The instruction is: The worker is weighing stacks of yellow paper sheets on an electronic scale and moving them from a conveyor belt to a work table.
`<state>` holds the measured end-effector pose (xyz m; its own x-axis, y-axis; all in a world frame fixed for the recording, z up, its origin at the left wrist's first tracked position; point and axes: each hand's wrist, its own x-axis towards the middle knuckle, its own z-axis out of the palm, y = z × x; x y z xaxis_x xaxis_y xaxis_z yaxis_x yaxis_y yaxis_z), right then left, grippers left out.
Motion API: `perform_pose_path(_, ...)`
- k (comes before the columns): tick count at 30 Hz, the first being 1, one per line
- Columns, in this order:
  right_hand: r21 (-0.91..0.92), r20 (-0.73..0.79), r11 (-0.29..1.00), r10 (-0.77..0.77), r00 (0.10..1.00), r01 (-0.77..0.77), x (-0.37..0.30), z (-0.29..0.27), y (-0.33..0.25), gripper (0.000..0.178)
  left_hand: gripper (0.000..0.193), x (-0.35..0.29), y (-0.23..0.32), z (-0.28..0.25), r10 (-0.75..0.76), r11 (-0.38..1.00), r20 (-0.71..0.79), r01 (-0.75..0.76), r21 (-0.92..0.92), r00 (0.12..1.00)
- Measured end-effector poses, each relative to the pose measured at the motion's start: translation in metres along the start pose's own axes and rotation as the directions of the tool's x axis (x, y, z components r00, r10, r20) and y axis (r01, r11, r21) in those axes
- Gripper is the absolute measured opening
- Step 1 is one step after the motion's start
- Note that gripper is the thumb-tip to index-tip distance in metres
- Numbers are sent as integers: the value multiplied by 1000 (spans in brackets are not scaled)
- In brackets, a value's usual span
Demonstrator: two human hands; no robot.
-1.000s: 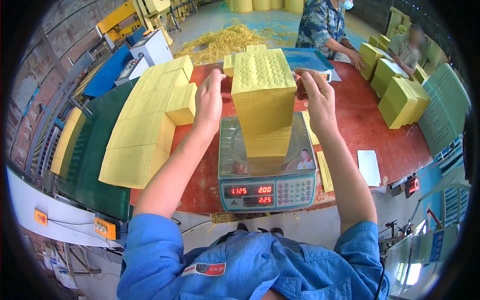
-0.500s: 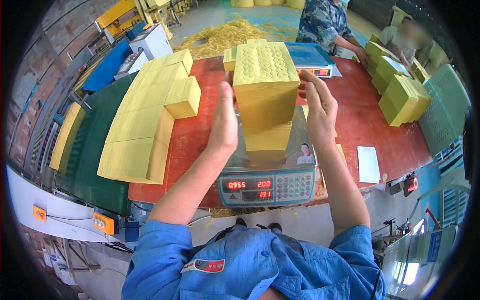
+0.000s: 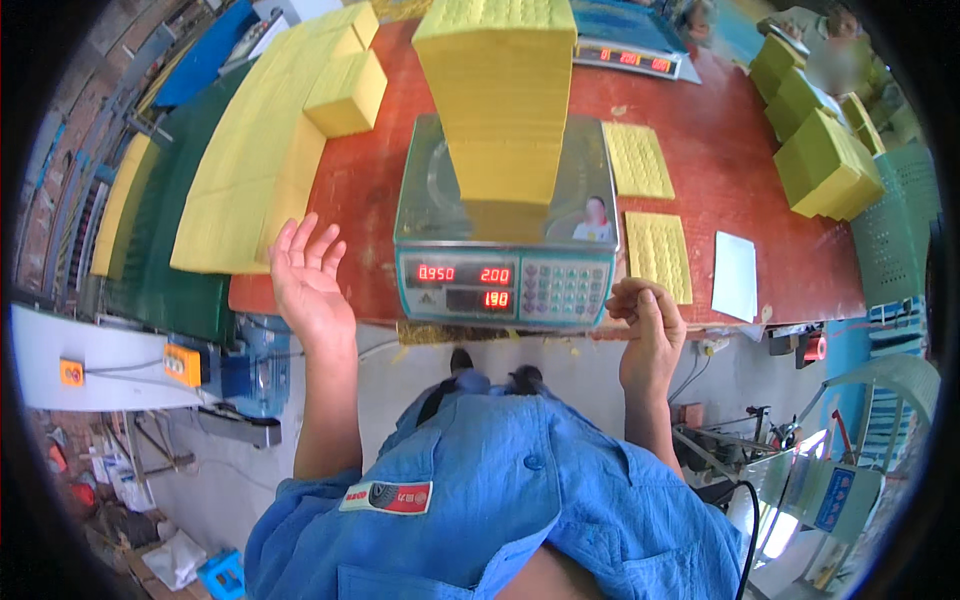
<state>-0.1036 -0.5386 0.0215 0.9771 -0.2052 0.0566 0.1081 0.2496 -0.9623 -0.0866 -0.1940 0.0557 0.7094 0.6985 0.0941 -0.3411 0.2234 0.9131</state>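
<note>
A tall stack of yellow embossed paper sheets (image 3: 503,95) stands on the steel pan of a digital scale (image 3: 505,275) with red digits. My left hand (image 3: 305,280) is raised at the table's front edge, left of the scale, palm open and fingers spread, holding nothing. My right hand (image 3: 648,325) hovers below the scale's right corner with the fingers curled into a loose fist, nothing in it. Neither hand touches the stack.
Long rows of yellow paper blocks (image 3: 255,150) lie left on a green conveyor (image 3: 150,270). Two thin yellow sheets (image 3: 655,250) and a white slip (image 3: 737,275) rest on the red table (image 3: 740,130). More yellow blocks (image 3: 825,160), another scale (image 3: 625,55), other people behind.
Both hands have let go of the stack's sides and dropped back to the table's front edge. The camera has tilted down and the scale reading has dropped slightly.
</note>
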Motion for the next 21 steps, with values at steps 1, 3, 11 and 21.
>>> perform_pose_path(1,-5,11,1000,24,1000,-24,-3,-4,3,23,56,-8,-1,0,-8,1000,-21,8,15,1000)
perform_pose_path(3,10,45,994,111,993,-112,-8,-10,8,23,54,-23,0,5,2,1000,24,-2,2,1000)
perform_pose_path(11,-73,158,987,153,976,-143,-13,-38,5,23,51,-69,-1,-4,11,1000,-76,-9,25,997)
perform_pose_path(21,-23,206,985,171,964,-170,-11,-48,5,23,49,-85,5,11,21,998,-13,-20,61,1000)
